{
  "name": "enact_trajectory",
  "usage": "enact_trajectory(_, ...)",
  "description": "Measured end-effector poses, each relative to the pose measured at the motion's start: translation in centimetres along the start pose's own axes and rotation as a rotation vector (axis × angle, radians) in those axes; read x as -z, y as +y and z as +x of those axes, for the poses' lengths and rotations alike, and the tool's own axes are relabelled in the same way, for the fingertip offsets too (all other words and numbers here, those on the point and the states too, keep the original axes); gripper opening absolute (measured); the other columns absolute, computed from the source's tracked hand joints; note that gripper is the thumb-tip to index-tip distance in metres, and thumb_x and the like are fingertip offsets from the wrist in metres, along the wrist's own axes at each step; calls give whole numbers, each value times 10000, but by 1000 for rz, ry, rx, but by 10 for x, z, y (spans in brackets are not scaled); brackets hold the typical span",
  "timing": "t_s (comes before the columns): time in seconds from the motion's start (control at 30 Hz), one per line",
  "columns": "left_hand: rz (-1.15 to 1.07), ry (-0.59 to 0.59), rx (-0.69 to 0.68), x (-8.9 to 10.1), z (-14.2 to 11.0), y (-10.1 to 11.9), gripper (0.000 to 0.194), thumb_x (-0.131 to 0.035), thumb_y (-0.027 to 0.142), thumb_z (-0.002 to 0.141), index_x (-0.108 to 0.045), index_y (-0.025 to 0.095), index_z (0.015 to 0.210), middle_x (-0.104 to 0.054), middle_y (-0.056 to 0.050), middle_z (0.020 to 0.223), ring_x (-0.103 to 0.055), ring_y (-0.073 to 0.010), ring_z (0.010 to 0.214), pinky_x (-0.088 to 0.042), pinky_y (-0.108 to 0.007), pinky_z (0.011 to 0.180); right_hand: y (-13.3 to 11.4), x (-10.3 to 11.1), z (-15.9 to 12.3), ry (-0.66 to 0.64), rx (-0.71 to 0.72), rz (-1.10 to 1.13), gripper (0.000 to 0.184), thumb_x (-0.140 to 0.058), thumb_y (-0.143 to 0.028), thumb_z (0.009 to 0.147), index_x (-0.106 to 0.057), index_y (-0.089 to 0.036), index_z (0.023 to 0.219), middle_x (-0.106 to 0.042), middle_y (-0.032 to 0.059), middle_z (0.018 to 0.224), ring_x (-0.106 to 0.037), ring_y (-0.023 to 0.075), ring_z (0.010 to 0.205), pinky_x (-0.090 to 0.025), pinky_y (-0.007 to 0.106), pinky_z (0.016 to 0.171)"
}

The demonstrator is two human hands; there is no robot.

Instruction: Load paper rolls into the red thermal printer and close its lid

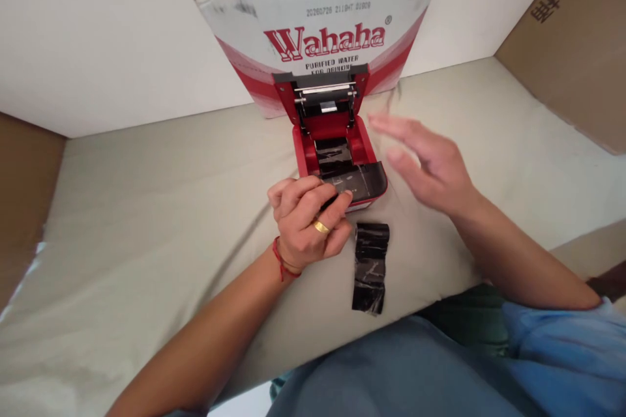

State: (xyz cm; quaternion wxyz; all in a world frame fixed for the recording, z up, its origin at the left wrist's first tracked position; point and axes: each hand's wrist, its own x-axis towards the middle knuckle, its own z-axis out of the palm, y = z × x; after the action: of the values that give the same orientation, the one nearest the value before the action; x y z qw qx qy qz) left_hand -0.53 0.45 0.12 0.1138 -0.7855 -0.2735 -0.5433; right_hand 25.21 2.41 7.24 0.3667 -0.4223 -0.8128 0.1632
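Observation:
A small red and black label printer [364, 184] stands with its lid [327, 94] raised, showing a roller and a metal bar. Inside its red bay lies a roll of shiny black film [334, 153]. My left hand [313, 218], with a gold ring and a red string bracelet, is curled over the printer's front left corner; its fingertips touch the black front panel, and the thumb is mostly hidden. To the right of the printer, my right hand [428, 163] hovers with fingers stretched out and slightly blurred, holding nothing. A loose, partly unrolled black film roll [370, 268] lies in front of the printer.
Behind the printer stands a white and red Wahaha water carton [317, 19]. Brown cardboard [562, 52] rises at the right, and more cardboard [27, 195] at the left. A wrinkled beige cloth [171, 208] covers the work surface, whose near edge meets my lap.

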Motion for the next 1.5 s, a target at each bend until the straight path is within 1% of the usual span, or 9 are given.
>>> enact_trajectory(0.1, 15, -5, -20, 0, -1, -3, 440, -708, 122, 850, -814, 279, 1248, -799, -46, 948, -729, -271, 984, -462, -466, 901, 32, -4, 45, 201, -169, 87, 648, -393, -721, 1212, -619, -391, 1722, -677, 32, 1763, -621, 281, 1652, -508, 505, 1382)
enact_trajectory(0.3, 39, -15, -38, 2, 0, -4, 463, -708, 139, 848, -815, 332, 1255, -787, -36, 932, -728, -272, 958, -461, -474, 921, 42, -29, 97, 143, -268, 267, 725, -262, -757, 1218, -705, -363, 1636, -813, 41, 1559, -693, 247, 1567, -573, 438, 1322)
enact_trajectory(0.5, 52, -12, -26, 1, 0, -3, 352, -708, 158, 883, -820, 310, 1180, -783, -39, 916, -727, -269, 957, -472, -474, 919, 5, -25, 50, 172, -164, 225, 746, -355, -783, 1206, -909, -285, 1259, -905, 54, 1347, -798, 285, 1419, -549, 515, 1338)
enact_trajectory(0.73, -36, 1, 9, 6, 2, -7, 491, -726, 178, 897, -805, 305, 1365, -801, -40, 1030, -707, -274, 1028, -501, -487, 996, 13, -32, -10, 8, -22, 70, 474, -471, -534, 1235, -866, -324, 1391, -828, 59, 1567, -684, 268, 1605, -383, 590, 1450)
enact_trajectory(0.8, -126, 34, 154, 9, 2, -20, 495, -712, 273, 964, -784, 320, 1451, -795, -60, 1182, -701, -300, 1144, -508, -523, 1084, 14, -37, -15, 24, -24, 63, 450, -475, -483, 1232, -842, -327, 1440, -804, 56, 1607, -656, 255, 1632, -398, 574, 1445)
enact_trajectory(0.9, -320, 147, 612, 10, 2, -48, 492, -691, 411, 1038, -715, 393, 1529, -729, -36, 1493, -629, -353, 1460, -381, -618, 1345, 15, -43, -17, 57, -14, 81, 444, -464, -453, 1234, -837, -327, 1439, -812, 51, 1596, -662, 245, 1626, -412, 563, 1439)
enact_trajectory(1.07, -896, -4, 1071, 0, -5, -76, 861, -975, 532, 791, -632, 527, 1581, -594, 35, 1750, -404, -367, 1766, -287, -625, 1495, 17, -44, -17, 59, 4, 94, 422, -484, -432, 1231, -834, -312, 1435, -815, 64, 1590, -656, 246, 1633, -427, 558, 1432)
enact_trajectory(1.37, -910, -136, 935, -1, -18, -78, 993, -956, 635, 900, -426, 599, 1739, -458, 28, 1899, -373, -322, 1831, -418, -555, 1477, 14, -45, -17, 87, 20, 112, 377, -528, -380, 1212, -848, -338, 1405, -845, 67, 1536, -698, 250, 1589, -463, 557, 1413)
enact_trajectory(1.5, -955, -174, 913, -5, -17, -75, 843, -858, 661, 978, -497, 521, 1727, -492, 0, 1884, -429, -337, 1797, -415, -554, 1470, 9, -43, -20, 93, 33, 64, 389, -546, -434, 1195, -850, -330, 1415, -846, 80, 1533, -715, 276, 1569, -444, 576, 1421)
